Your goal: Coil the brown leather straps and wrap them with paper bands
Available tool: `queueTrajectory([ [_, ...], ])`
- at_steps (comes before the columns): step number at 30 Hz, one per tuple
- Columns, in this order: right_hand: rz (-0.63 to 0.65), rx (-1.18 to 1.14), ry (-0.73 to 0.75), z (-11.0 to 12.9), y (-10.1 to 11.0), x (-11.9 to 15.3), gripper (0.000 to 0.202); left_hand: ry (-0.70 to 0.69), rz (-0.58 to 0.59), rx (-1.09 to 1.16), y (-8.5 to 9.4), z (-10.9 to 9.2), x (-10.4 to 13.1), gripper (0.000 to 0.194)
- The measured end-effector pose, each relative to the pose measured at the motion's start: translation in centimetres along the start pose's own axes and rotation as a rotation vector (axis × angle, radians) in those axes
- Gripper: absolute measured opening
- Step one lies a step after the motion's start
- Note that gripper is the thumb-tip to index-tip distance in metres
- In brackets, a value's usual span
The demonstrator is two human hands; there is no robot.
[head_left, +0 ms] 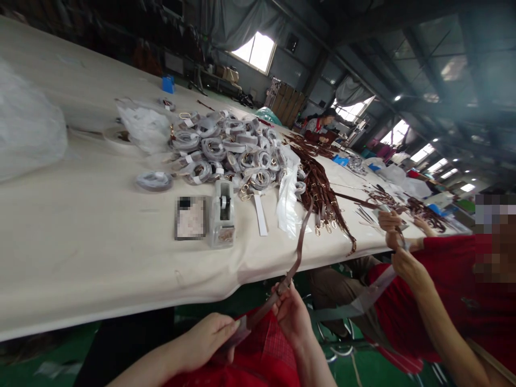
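Observation:
A long brown strap (300, 242) runs from the heap on the table down into my lap. My right hand (293, 314) grips it near a buckle or keeper, with the fingers curled round it. Lower and to the left, my left hand (209, 338) pinches the strap's other part between thumb and fingers, where a greyish, shiny piece like a plastic sleeve shows. On the table beyond lies a pile of brown straps (318, 188) with gold-coloured clasps. Beside it are many coiled straps wrapped in clear plastic (226, 142).
A tape dispenser (223, 215) stands near the table's (100, 242) front edge, beside a blurred-out card (191, 217). White plastic bags (288, 199) lie by the straps. At right, a co-worker in a red shirt (451, 279) handles another strap. A plastic bag (28, 118) sits far left.

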State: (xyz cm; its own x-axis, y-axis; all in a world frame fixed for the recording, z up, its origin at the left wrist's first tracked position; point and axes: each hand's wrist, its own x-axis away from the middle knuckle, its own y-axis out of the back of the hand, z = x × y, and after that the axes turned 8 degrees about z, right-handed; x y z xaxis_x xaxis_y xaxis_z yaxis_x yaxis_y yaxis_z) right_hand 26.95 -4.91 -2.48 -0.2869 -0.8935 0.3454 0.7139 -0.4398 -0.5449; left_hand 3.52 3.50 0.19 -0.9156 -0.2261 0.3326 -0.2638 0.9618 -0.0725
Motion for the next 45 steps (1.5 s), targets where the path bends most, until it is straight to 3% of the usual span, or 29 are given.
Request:
queueTrajectory([
  [8, 0.049, -0.071, 0.025, 1.3, -1.2, -0.1, 0.028, -0.005, 0.014, -0.102, 0.5, -0.3, -0.6, 0.078],
  [15, 0.076, -0.059, -0.014, 0.3, -2.2, -0.2, 0.029, -0.021, -0.029, 0.051, 0.2, -1.0, -1.3, 0.075],
  [21, 0.086, -0.061, -0.083, -0.5, -1.3, -1.1, 0.039, 0.074, -0.03, 0.089, 0.1, 0.7, -1.9, 0.07],
  [25, 0.07, -0.064, -0.041, -0.2, -0.8, -1.8, 0.028, 0.108, -0.052, 0.056, 0.5, 1.7, -1.8, 0.072],
  [36, 0.211, 0.042, -0.159, -0.7, -3.0, -0.5, 0.028, 0.011, -0.07, -0.044, 1.4, 0.5, -1.3, 0.075],
  [45, 0.162, 0.067, -0.13, -0.8, -2.3, -0.9, 0.033, 0.012, -0.009, -0.083, 1.5, 1.1, -1.1, 0.075],
])
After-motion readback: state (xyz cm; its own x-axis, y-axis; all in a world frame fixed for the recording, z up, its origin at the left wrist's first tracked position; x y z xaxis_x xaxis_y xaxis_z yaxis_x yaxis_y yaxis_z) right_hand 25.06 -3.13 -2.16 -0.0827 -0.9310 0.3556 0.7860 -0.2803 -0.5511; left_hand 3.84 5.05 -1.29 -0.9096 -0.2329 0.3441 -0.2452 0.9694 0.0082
